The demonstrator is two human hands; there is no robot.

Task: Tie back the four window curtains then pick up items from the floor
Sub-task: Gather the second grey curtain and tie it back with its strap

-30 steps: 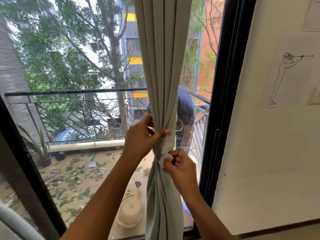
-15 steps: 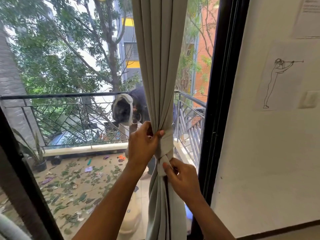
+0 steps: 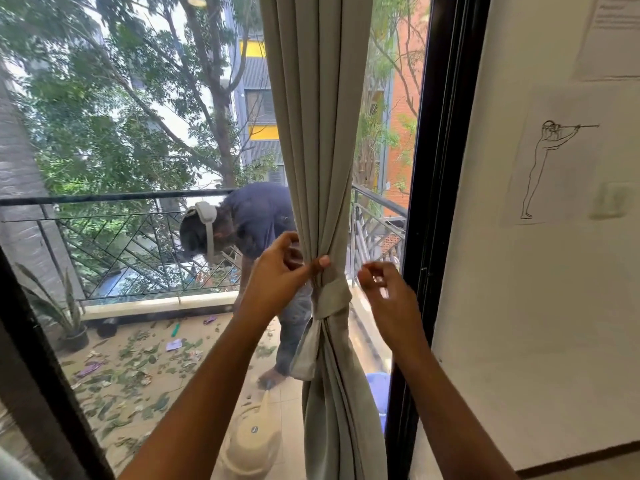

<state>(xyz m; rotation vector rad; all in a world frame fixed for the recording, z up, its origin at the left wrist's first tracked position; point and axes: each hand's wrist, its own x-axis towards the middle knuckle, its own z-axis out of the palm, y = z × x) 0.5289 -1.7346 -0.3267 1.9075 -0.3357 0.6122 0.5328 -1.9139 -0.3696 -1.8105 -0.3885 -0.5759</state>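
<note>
A grey-green curtain hangs gathered in front of the window. A fabric tie-back is knotted around it at mid height, its loose end dangling down the left side. My left hand pinches the curtain just above the knot, thumb pressed on the front folds. My right hand is off the fabric, to the right of the knot, fingers curled and apart, holding nothing.
The black window frame stands right of the curtain, then a white wall with a line drawing. Through the glass, a person bends over a balcony floor littered with leaves and scraps. A cream container and potted plant stand there.
My right hand has let go of the tie-back's end and moved right, away from the curtain. The knot now sits tied. The person outside has bent lower.
</note>
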